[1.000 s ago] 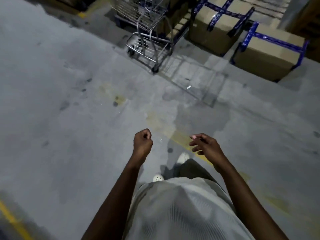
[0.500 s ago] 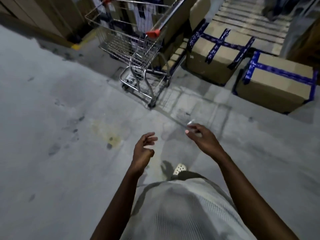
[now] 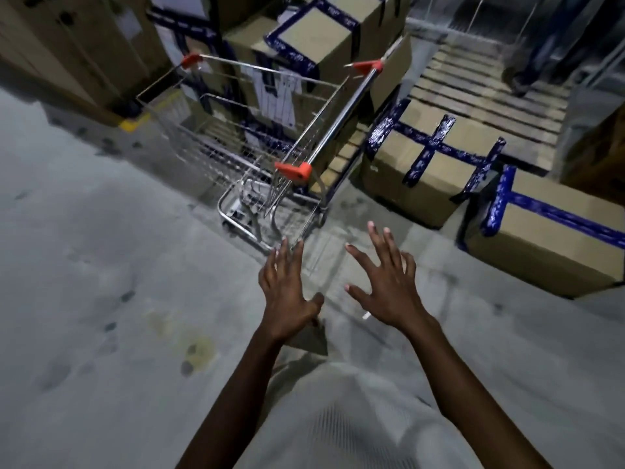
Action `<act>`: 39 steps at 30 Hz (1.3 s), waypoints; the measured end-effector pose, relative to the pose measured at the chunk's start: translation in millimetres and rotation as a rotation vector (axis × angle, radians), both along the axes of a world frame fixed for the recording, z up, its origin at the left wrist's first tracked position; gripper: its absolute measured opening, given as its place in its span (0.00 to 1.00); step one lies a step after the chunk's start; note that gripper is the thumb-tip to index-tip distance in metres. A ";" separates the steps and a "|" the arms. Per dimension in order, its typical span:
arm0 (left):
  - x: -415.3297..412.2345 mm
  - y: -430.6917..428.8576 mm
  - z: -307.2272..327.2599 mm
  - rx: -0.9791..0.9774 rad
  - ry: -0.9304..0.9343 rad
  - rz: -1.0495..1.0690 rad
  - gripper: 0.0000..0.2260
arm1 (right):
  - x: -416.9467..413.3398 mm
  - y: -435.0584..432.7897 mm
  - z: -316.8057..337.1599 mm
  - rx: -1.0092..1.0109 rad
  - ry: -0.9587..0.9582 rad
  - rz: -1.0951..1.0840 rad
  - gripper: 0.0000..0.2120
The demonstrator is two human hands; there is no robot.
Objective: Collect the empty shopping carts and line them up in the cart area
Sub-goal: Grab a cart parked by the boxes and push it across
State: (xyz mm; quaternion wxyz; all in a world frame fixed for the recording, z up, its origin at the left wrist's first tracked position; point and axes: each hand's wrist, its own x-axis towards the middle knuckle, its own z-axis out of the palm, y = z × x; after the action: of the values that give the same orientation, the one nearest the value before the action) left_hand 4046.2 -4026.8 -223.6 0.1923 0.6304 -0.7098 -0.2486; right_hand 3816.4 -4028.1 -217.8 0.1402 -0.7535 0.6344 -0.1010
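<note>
Floor (image 3: 101, 299): grey stained concrete; I see everything standing on it.
Stacked boxes (image 3: 324, 32): cardboard along the floor's far edge, sealed with blue tape, contents hidden.
Shopping cart (image 3: 333, 125): at the far edge, just beside the stack, with orange corner caps. Through its wire basket I see only mesh and the boxes behind.
Two boxes (image 3: 429, 170): right of the cart, taped shut.
Left hand (image 3: 287, 289): fingers straight, holding nothing, short of the cart.
Right hand (image 3: 385, 282): fingers spread wide, holding nothing.
</note>
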 end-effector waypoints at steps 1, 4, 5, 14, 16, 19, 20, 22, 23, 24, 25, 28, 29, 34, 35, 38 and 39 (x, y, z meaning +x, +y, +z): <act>-5.1 -29.6 3.2 -0.022 -0.013 -0.025 0.47 | -1.5 -25.0 0.8 0.006 0.006 -0.010 0.37; -20.9 -120.7 27.7 -0.088 -0.061 -0.113 0.49 | -5.4 -99.8 13.0 0.003 0.003 -0.080 0.37; -25.6 -150.1 39.1 -0.122 -0.083 -0.130 0.50 | -6.6 -123.8 19.6 -0.001 -0.013 -0.105 0.37; -69.8 -307.9 58.9 0.140 -0.100 -0.043 0.46 | -28.4 -281.3 33.7 0.073 -0.047 -0.093 0.34; -82.7 -318.5 52.2 0.248 -0.079 0.032 0.44 | -39.1 -314.3 26.2 0.103 -0.050 -0.023 0.35; -90.5 -338.8 41.8 0.386 0.006 0.097 0.34 | -52.8 -373.2 16.5 0.126 -0.034 0.111 0.37; -90.6 -347.6 40.4 0.436 0.057 0.149 0.28 | -56.8 -393.9 13.8 0.124 -0.033 0.164 0.37; -93.5 -362.9 39.1 0.519 0.109 0.239 0.25 | -62.9 -434.0 9.1 0.079 0.014 0.305 0.35; -96.9 -367.7 38.8 0.543 0.098 0.279 0.27 | -65.3 -452.9 6.8 0.032 0.039 0.387 0.34; -101.0 -370.8 38.8 0.545 0.069 0.323 0.30 | -66.8 -471.8 4.1 -0.016 0.049 0.472 0.35; -105.8 -371.7 38.3 0.518 0.033 0.374 0.33 | -66.4 -488.2 2.9 -0.082 0.039 0.567 0.35; -118.9 -370.5 37.1 0.380 -0.167 0.514 0.37 | -59.5 -533.1 4.5 -0.248 -0.022 0.844 0.28; -122.2 -370.8 37.4 0.340 -0.244 0.529 0.36 | -55.1 -544.1 9.3 -0.237 0.046 0.916 0.28; -131.9 -368.1 37.3 0.265 -0.392 0.579 0.33 | -42.4 -562.7 28.7 -0.049 0.408 1.065 0.38; -132.2 -368.5 37.0 0.257 -0.396 0.596 0.33 | -42.2 -564.1 30.3 -0.062 0.383 1.089 0.38; -129.6 -367.2 33.3 0.243 -0.426 0.627 0.35 | -43.2 -560.3 26.5 -0.116 0.313 1.098 0.42; -128.2 -364.9 31.7 0.244 -0.446 0.635 0.36 | -41.5 -556.8 26.2 -0.127 0.306 1.089 0.42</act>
State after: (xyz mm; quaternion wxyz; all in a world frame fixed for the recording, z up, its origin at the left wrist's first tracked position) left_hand 3918.0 -4391.7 -192.0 0.0246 0.8750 -0.4692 -0.1166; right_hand 3774.9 -4584.9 -191.5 0.0329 -0.9848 0.1603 0.0584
